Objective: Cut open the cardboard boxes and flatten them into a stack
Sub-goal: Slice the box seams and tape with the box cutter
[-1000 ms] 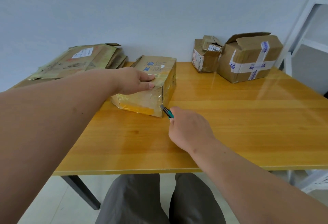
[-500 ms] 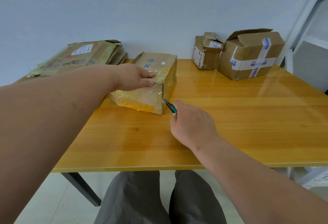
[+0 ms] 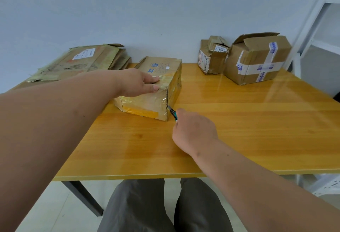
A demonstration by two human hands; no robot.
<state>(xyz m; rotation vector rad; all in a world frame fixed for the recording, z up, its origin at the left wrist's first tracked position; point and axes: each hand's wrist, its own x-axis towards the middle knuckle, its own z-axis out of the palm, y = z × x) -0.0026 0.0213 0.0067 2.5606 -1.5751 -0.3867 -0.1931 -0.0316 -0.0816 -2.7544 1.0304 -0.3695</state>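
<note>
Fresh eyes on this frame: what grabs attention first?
The taped box at the table's middle: the left hand presses on its top while the right hand holds a teal utility knife at its near corner. Flattened cardboard lies stacked at back left; two more boxes, one small, one large, stand at back right.

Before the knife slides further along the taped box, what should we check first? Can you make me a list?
1. Left hand holds the taped box steady: ok.
2. Left fingers away from the cut corner: ok, but close.
3. Right hand grips the knife: ok.
4. Blade tip at the corner seam: ok.
5. Blade length out: cannot tell.
6. Bare table beside the box: ok.
</note>
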